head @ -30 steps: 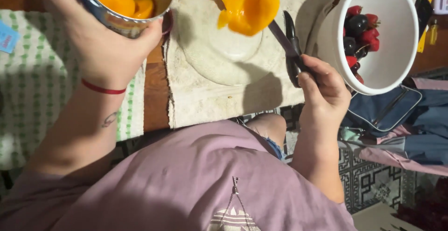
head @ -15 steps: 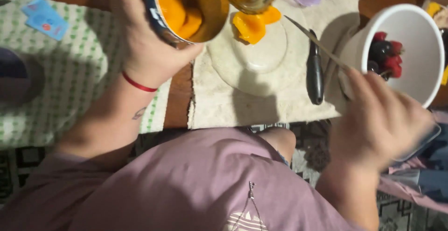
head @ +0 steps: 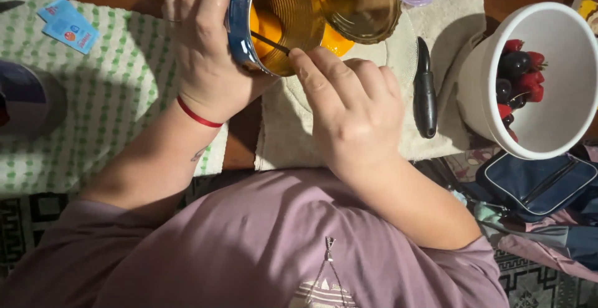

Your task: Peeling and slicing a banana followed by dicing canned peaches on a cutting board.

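A black-handled knife (head: 425, 96) and a tall white bowl of berries (head: 548, 80) crowd the cream towel's (head: 280, 133) right edge; its near left corner lies bare.

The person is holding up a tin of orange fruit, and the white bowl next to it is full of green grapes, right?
Not quite. In the head view the white bowl holds red and dark fruit, not green grapes, and it is only partly filled. The rest is right: the left hand holds up the tin with orange fruit pieces inside.
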